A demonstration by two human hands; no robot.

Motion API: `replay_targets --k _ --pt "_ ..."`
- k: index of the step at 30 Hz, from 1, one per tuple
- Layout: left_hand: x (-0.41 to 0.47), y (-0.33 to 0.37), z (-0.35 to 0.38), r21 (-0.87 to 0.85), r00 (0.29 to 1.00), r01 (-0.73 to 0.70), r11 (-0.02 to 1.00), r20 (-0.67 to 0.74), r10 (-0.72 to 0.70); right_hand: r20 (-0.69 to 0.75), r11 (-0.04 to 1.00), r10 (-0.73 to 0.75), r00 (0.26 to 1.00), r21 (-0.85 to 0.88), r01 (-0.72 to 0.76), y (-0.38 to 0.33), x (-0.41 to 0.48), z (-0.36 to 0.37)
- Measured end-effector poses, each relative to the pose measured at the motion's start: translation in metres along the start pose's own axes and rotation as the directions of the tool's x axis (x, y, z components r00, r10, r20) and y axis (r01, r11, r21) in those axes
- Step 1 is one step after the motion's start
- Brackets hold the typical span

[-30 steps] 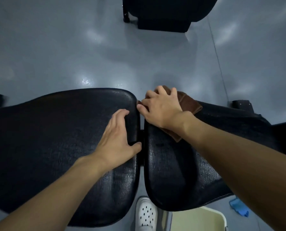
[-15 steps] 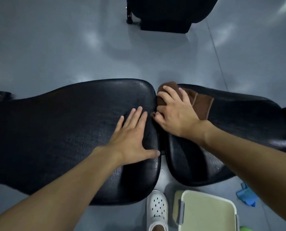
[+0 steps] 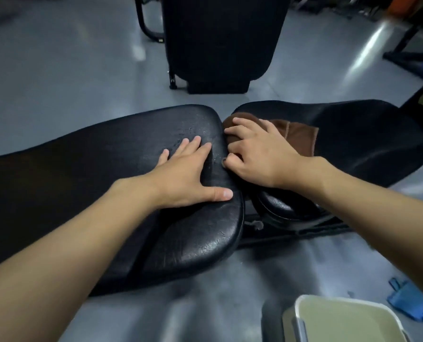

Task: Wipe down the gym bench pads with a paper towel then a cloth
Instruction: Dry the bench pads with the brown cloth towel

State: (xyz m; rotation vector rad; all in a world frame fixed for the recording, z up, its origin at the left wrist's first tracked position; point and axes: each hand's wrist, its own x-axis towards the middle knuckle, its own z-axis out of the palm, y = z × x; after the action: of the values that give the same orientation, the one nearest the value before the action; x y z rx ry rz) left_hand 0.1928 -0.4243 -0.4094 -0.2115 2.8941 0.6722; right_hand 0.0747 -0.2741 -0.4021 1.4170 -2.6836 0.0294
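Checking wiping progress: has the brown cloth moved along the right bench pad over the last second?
No, hardly: the brown cloth stays under the right hand at the right bench pad's far inner corner.

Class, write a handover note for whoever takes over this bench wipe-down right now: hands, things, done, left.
Left hand: open, flat on the long pad near its end.
Right hand: fingers curled on the brown cloth at the edge of the small pad, by the gap.
Done: cloth stage begun; no paper towel in view.
Left: probably the rest of both pads; wiped share unclear.
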Motion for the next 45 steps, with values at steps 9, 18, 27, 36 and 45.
replay_targets --k 9,18,27,36,45 --pt "-0.030 0.018 0.021 0.109 0.946 -0.170 0.979 -0.262 0.193 -0.073 0.988 -0.148 0.986 -0.061 0.144 -0.022 -0.071 -0.010" --pt "-0.064 0.047 0.041 0.114 0.942 -0.152 0.982 -0.283 0.179 -0.402 0.846 -0.512 0.759 -0.388 0.366 0.010 -0.155 0.030" --pt "-0.078 0.037 0.048 0.032 0.923 -0.191 0.981 -0.336 0.191 -0.742 0.979 -0.143 0.654 -0.009 0.203 0.054 -0.172 0.030" --pt "-0.072 -0.028 0.008 -0.084 0.902 -0.176 0.981 -0.414 0.126 -0.561 0.958 -0.011 0.828 0.231 0.169 -0.067 -0.101 -0.019" --pt "-0.045 -0.100 -0.020 0.093 0.966 -0.083 0.992 -0.236 0.103 0.014 0.992 0.122 0.992 0.010 -0.122 -0.102 -0.081 0.005"
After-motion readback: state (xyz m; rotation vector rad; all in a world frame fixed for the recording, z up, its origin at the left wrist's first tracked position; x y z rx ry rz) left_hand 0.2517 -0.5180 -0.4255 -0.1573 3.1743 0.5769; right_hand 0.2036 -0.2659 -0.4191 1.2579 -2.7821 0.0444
